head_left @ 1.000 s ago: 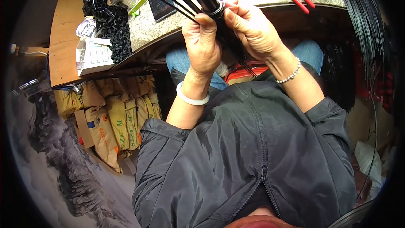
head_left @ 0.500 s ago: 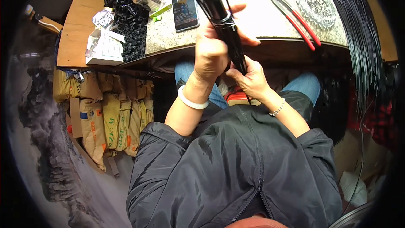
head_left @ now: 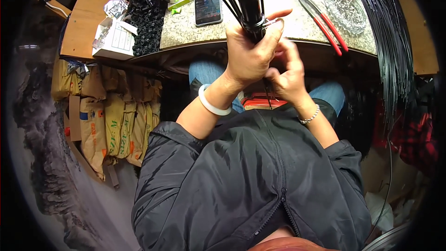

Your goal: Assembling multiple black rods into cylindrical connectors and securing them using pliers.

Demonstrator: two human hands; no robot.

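Observation:
A black umbrella frame [head_left: 251, 7] stands tilted before my chest, its tube and thin ribs rising past the table's edge. My left hand [head_left: 253, 56] is wrapped round it just below a ring-shaped collar, thumb toward the right. Close on the right, my right hand [head_left: 290, 74] has its fingers curled in beside the lower part of the frame. Whatever those fingers hold is hidden and slightly blurred. Below the hands a thin dark rod end hangs toward my lap. A small shiny wire or pin shows by the left thumb.
On the table lie a phone [head_left: 207, 2], red-handled pliers [head_left: 320, 21], a clear glass dish [head_left: 346, 13], a heap of black plastic parts [head_left: 147, 14] and a white box [head_left: 114, 42]. Black rods [head_left: 395, 51] hang over the right edge. Brown sacks [head_left: 114, 125] stand at the lower left.
The frame is more upright and its collar sits slightly lower. My left hand has turned and closed below the collar. My right hand has moved up and right, off the lower tube.

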